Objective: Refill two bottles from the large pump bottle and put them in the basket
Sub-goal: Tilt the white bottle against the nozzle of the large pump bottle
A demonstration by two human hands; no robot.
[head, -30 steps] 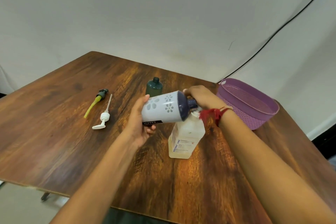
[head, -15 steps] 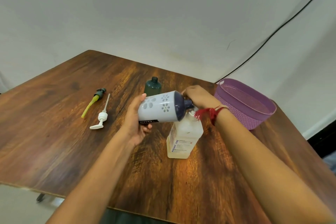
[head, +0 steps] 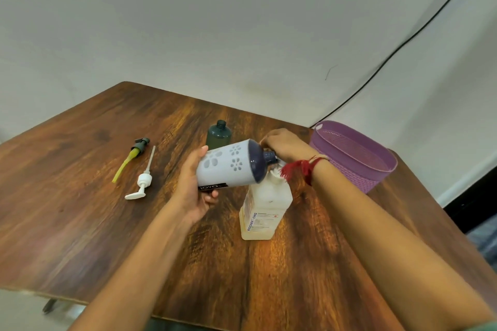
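Note:
My left hand [head: 193, 185] grips a grey-white bottle [head: 228, 166] with flower cut-outs and a dark blue shoulder. The bottle is tipped almost flat, and its neck points right at the top of the large pump bottle [head: 265, 207]. That translucent bottle stands on the table with pale liquid low inside. My right hand [head: 286, 145], with a red thread at the wrist, arches over its white pump head with fingers curled round it, hiding most of the pump. A dark green bottle [head: 219, 134] stands uncapped behind. The purple basket [head: 376, 177] sits at the right.
Two loose pump tops lie on the wooden table [head: 80, 209] at the left: a dark one with a yellow tube [head: 131, 156] and a white one [head: 142, 183]. A black cable [head: 403, 43] runs down the wall behind the basket. The table's near edge is close to me.
Both hands keep nearly the same pose. The grey-white bottle has shifted slightly left and down with my left hand. My right hand stays on the pump.

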